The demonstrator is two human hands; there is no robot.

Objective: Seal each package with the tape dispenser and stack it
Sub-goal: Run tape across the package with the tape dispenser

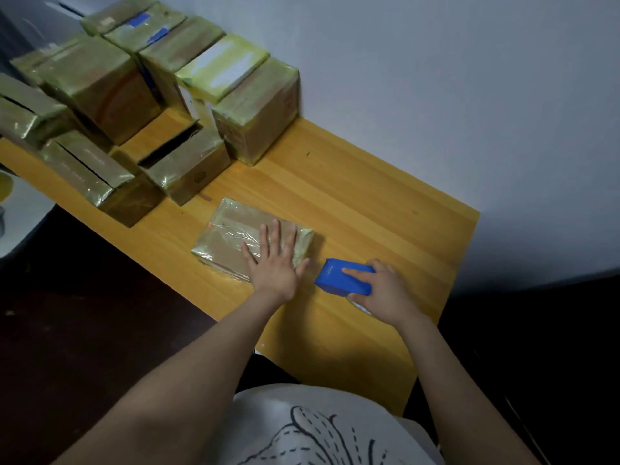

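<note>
A flat cardboard package (231, 233) wrapped in shiny clear tape lies near the middle of the wooden table (369, 209). My left hand (275, 260) rests flat on the package's right part, fingers straight and spread. Just right of the package my right hand (382, 290) grips the blue tape dispenser (339, 278), index finger stretched along its top. The dispenser sits low on the table, its nose pointing toward the package's right edge.
Many taped cardboard boxes (100, 85) stand stacked at the table's far left, some with open slits on top. One tall box (261, 109) stands against the white wall (436, 78). The table's near edge runs just below my hands.
</note>
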